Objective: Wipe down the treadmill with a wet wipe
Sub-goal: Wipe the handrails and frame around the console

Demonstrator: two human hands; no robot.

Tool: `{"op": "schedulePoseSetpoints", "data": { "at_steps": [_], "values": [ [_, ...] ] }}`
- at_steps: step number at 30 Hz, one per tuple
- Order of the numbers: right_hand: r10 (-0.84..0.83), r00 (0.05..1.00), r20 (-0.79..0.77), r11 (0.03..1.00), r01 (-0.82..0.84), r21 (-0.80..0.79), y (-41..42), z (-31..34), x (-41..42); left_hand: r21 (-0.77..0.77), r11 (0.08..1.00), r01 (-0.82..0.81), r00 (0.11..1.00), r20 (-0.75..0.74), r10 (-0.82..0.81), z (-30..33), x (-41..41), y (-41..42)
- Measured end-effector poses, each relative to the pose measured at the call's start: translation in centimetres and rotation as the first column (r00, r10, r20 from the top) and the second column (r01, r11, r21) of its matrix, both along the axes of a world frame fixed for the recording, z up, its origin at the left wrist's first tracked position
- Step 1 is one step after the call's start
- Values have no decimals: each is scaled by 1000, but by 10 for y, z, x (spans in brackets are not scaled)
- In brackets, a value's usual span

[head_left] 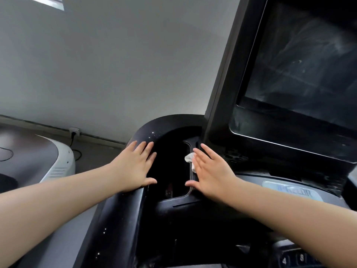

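Observation:
The black treadmill console (193, 219) fills the lower right, with its dark, streaked screen (301, 62) above. My left hand (133, 167) lies flat with straight fingers on the curved black rim (154, 126) around a deep cup-holder recess (170, 161). My right hand (210, 171) lies flat with straight fingers on the panel to the right of that recess. It presses a crumpled white wet wipe (190, 158) against the surface. Only a small part of the wipe shows past the fingers on the left side.
A second machine with a white and dark shell (48, 157) stands at the left. A wall socket with a plugged cable (74, 131) sits low on the grey wall. Number keys (293, 258) show at the bottom right of the console.

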State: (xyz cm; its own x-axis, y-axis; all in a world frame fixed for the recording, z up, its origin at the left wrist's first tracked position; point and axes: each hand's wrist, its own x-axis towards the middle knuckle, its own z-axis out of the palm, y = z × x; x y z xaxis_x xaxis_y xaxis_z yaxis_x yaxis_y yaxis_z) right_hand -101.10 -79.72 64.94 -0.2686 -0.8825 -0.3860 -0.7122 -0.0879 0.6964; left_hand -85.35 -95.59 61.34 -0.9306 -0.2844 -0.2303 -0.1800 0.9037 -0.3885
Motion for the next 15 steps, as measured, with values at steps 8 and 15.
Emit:
{"op": "schedulePoseSetpoints", "data": {
  "at_steps": [8,15],
  "values": [
    [-81,951,-300,975,138,174,-70,4,-3,49,998,-30,1000,3,30,-2,2,2],
    [-115,973,-201,990,129,59,-53,2,1,62,998,-22,1000,10,21,-3,0,-1]
  ]
}}
